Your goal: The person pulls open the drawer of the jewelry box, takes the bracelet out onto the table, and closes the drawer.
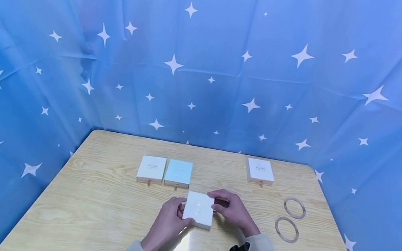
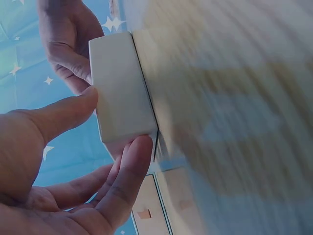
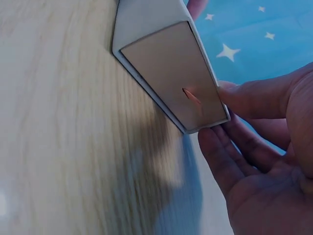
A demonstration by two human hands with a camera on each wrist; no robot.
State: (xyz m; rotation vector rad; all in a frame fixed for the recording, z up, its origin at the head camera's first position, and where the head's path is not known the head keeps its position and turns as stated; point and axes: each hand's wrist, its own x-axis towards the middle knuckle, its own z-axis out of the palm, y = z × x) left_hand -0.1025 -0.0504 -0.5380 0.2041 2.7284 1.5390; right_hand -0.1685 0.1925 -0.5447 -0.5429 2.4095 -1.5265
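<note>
A white square drawer box point(image 1: 198, 209) is held between both hands close over the wooden table. My left hand point(image 1: 171, 219) grips its left side, thumb on the top near the front corner and fingers against the side. From the right, my right hand point(image 1: 231, 207) holds the far right corner between thumb and fingers. The box's pinkish drawer front point(image 3: 178, 78) faces the right hand, with a small ribbon tab point(image 3: 191, 97) sticking out; the drawer is in its sleeve. In the left wrist view, the plain white side point(image 2: 122, 88) of the box shows.
Behind the hands stand a white box point(image 1: 151, 168) and a light blue box point(image 1: 178, 172), side by side. Another white box point(image 1: 260, 171) lies at the back right. Two rings, one farther point(image 1: 304, 211) and one nearer point(image 1: 297, 234), lie on the right of the table point(image 1: 89, 195).
</note>
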